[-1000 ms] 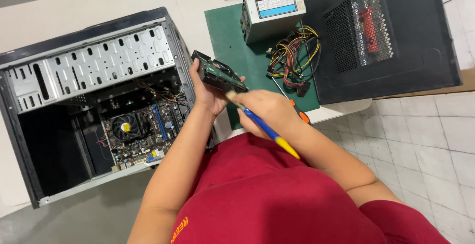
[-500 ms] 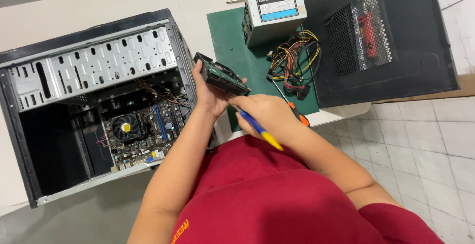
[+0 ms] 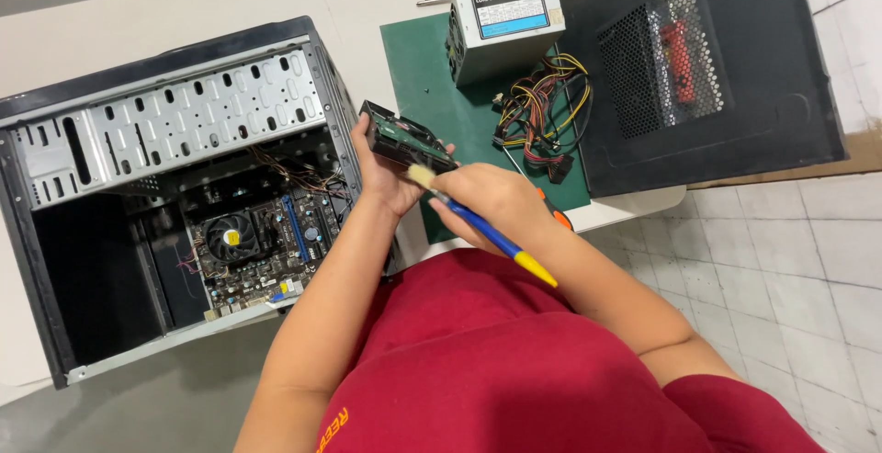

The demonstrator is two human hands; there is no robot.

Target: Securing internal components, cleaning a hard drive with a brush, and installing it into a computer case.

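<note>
Left hand (image 3: 390, 173) gripping a hard drive (image 3: 404, 139) beside the open computer case (image 3: 175, 196); right hand (image 3: 496, 200) holding a brush (image 3: 478, 223) against it.

Dark red short-sleeved shirt (image 3: 514, 361), orange lettering on the chest at 7 o'clock, both forearms bare, no gloves, no watch or rings visible
</note>
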